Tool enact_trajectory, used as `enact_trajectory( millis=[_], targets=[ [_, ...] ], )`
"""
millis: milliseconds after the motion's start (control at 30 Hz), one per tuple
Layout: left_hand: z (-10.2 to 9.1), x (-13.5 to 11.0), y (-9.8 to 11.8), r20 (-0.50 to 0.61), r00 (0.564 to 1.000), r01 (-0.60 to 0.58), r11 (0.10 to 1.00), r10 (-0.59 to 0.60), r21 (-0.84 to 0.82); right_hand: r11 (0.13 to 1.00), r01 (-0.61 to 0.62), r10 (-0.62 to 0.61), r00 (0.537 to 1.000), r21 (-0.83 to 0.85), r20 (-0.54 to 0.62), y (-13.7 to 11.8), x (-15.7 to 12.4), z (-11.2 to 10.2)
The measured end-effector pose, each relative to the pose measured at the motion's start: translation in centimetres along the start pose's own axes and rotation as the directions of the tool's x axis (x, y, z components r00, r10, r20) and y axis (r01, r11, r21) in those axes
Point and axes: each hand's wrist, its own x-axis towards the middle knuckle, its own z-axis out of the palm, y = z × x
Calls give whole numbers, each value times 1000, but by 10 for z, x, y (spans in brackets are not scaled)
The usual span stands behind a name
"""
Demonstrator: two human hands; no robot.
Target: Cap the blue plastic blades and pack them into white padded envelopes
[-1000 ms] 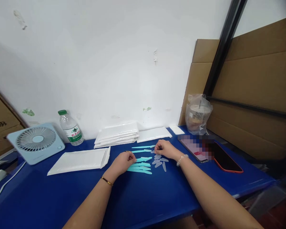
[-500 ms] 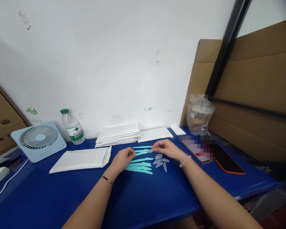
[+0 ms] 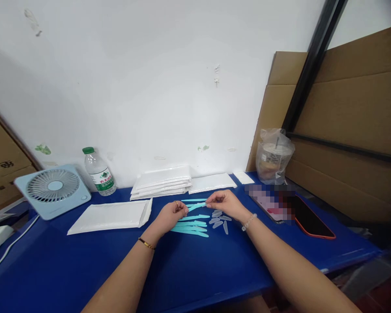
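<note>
My left hand (image 3: pixel 173 216) pinches the handle of a turquoise eyebrow razor (image 3: pixel 195 207) just above the table. At the razor's other end, my right hand (image 3: pixel 224 203) is closed on a small clear blade cap, which meets the razor's tip; how far it covers the blade I cannot tell. Several more turquoise eyebrow razors (image 3: pixel 195 228) lie side by side below, their left ends partly hidden by my left hand. A small pile of loose clear caps (image 3: pixel 217 224) rests just below my right hand.
On the blue table (image 3: pixel 195 274) are a stack of white packets (image 3: pixel 163 180), a single white packet (image 3: pixel 109 217), a light blue fan (image 3: pixel 54 191) and a water bottle (image 3: pixel 100 171). Two phones (image 3: pixel 313 217) and a bagged cup (image 3: pixel 273 158) stand to the right. A wall (image 3: pixel 156 87) rises behind.
My right hand has moved slightly left, bringing the clear cap to the razor's tip. The razor in my left hand is now raised and tilted across the others.
</note>
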Motion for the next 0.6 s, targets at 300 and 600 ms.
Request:
enact_trajectory(
  millis=[300,600],
  targets=[
    [-6,1,-1,-24,999,37,999,-37,-3,999,42,-45,993,-27,-107,3,2,-6],
    [-3,-1,4,18,999,29,999,-28,-39,999,39,-39,998,-1,-47,-1,1,2]
  ],
)
